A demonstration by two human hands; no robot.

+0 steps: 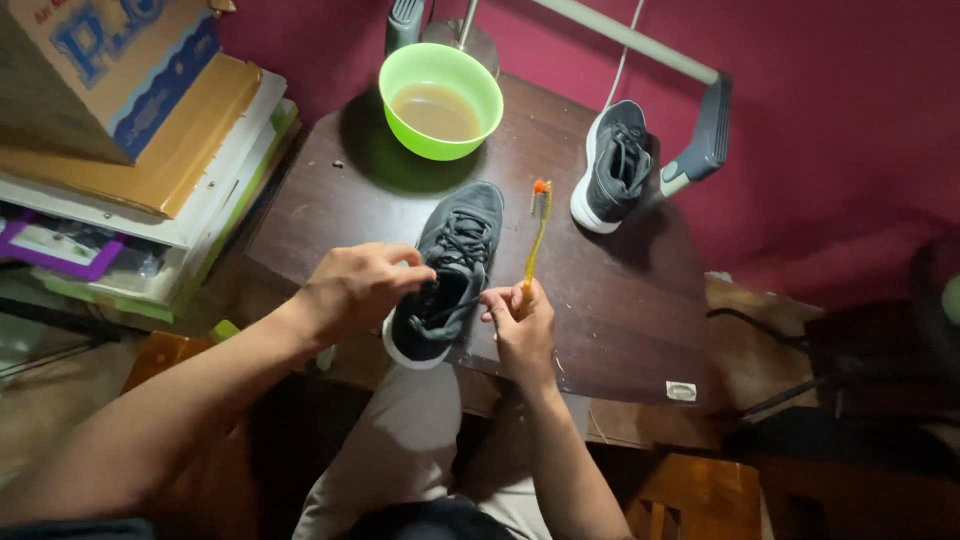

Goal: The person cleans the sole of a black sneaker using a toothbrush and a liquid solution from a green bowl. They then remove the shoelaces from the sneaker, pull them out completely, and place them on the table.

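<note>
Left hand (358,288) fingers grasping dark shoe (450,270) collar, right hand (522,325) fingers clenched on yellow toothbrush (536,240), apparently pinching a lace, green bowl (441,100) at twelve o'clock, second shoe (612,165) at two o'clock.

arms: bare to above the elbow | dark sleeve edge, left upper arm | trousers: light beige | hands: no gloves
</note>
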